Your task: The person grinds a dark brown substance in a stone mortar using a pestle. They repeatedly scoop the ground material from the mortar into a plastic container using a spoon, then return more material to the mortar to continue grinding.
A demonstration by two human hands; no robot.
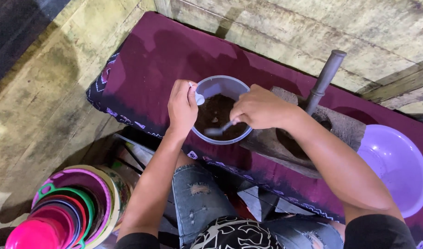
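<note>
A clear plastic bowl [223, 86] holding dark brown powder stands on a maroon cloth [160, 60]. My left hand [181, 107] grips the bowl's left rim, thumb over the edge. My right hand [258, 109] holds a white spoon [217, 131], its scoop dipped into the powder near the bowl's front wall. A stone mortar [345, 127] with a dark grey pestle [325, 78] leaning in it lies just right of the bowl, partly hidden by my right forearm.
A purple plastic basin [396, 168] sits at the right edge of the cloth. A stack of coloured plastic bowls and strainers [68, 210] stands at the lower left on the wooden floor. Wooden planks form the wall behind.
</note>
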